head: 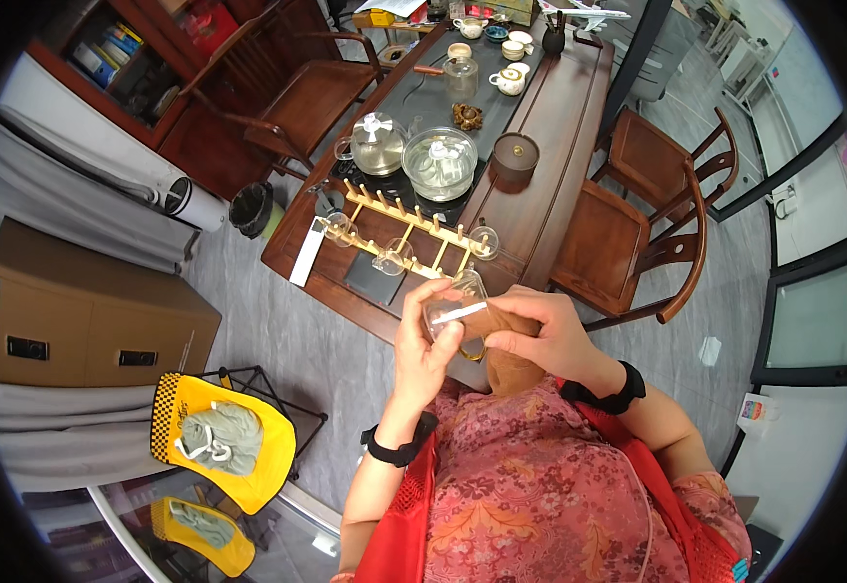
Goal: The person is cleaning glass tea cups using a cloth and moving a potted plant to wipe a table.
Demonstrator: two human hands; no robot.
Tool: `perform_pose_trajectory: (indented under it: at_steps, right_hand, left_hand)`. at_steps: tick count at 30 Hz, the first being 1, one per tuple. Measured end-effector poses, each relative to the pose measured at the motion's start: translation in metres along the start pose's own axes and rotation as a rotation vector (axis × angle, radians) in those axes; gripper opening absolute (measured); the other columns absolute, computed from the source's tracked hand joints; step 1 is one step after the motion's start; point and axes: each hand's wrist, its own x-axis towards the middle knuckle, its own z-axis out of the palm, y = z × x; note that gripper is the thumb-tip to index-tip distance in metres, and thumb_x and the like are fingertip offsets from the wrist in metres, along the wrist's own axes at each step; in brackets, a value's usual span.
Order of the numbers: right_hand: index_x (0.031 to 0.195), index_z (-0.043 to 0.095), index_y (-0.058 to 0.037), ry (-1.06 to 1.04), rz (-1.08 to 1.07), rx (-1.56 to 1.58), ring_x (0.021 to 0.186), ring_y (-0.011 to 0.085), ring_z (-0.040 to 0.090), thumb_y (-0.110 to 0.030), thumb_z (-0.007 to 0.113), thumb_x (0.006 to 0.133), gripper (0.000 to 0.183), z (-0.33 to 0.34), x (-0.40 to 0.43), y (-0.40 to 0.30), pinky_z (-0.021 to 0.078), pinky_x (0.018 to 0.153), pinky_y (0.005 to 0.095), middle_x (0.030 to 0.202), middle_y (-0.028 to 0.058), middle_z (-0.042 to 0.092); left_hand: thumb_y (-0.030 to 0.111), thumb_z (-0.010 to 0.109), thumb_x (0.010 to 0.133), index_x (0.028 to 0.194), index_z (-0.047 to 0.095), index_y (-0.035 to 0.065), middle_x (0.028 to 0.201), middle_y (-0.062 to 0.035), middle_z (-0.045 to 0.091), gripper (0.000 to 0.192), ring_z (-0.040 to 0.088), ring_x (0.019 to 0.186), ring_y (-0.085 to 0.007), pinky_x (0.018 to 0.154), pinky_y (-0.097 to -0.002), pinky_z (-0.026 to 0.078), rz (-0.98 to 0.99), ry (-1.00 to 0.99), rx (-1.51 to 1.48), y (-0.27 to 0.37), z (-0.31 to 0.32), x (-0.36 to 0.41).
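In front of my chest, my left hand (423, 346) holds a transparent glass cup (471, 286), thumb near its rim and fingers around its side. My right hand (562, 331) pinches a brown cloth (514, 372) against the cup's open end, and the rest of it hangs below. A gold-coloured curved piece (473, 355) shows under the cup, perhaps its handle. Just beyond my hands stands a pale wooden peg rack (409, 222). Glass cups hang on its pegs: one at the left (340, 228), one in the middle (393, 257) and one at the right (485, 243).
On the dark wooden tea table (562, 138) stand a glass kettle (378, 146), a lidded glass pot (439, 164) and a brown lidded jar (516, 154). Wooden chairs (602, 237) line the right side. A yellow folding chair (270, 444) and a large cardboard box (103, 306) are at left.
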Motion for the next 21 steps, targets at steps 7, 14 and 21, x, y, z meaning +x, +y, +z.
perform_pose_trajectory:
  at_steps: [7, 14, 21]
  right_hand:
    - [0.108, 0.068, -0.0047, -0.168, -0.512, -0.527, 0.086, 0.0236, 0.059, -0.015, 0.075, 0.075, 0.036, -0.015, 0.012, 0.002, 0.0500, 0.074, 0.0331, 0.098, 0.0061, 0.067]
    - [0.106, 0.068, -0.0037, -0.134, -0.240, -0.189, 0.083, 0.0201, 0.060, -0.014, 0.074, 0.077, 0.031, -0.013, 0.007, 0.012, 0.0492, 0.074, 0.0292, 0.093, 0.0083, 0.067]
    - [0.109, 0.064, 0.0007, 0.038, 0.086, 0.139, 0.089, 0.0118, 0.062, -0.015, 0.071, 0.084, 0.030, -0.001, 0.006, 0.004, 0.0478, 0.080, 0.0274, 0.099, 0.0064, 0.068]
  left_hand:
    - [0.040, 0.046, 0.099, 0.128, 0.045, 0.0085, 0.099, -0.0070, 0.062, 0.042, 0.056, 0.062, -0.0084, 0.039, -0.0163, 0.035, -0.563, -0.018, -0.743, 0.010, 0.001, 0.002]
    - [0.034, 0.047, 0.099, 0.136, 0.041, 0.0079, 0.120, -0.0111, 0.056, 0.045, 0.061, 0.093, -0.0165, 0.066, -0.0277, 0.054, -0.435, -0.108, -0.546, 0.005, -0.007, 0.004]
    - [0.001, 0.072, 0.079, 0.139, 0.036, 0.0066, 0.134, -0.0135, 0.047, 0.071, 0.047, 0.124, -0.0236, 0.090, -0.0384, 0.052, -0.192, -0.149, -0.308, 0.008, -0.010, 0.001]
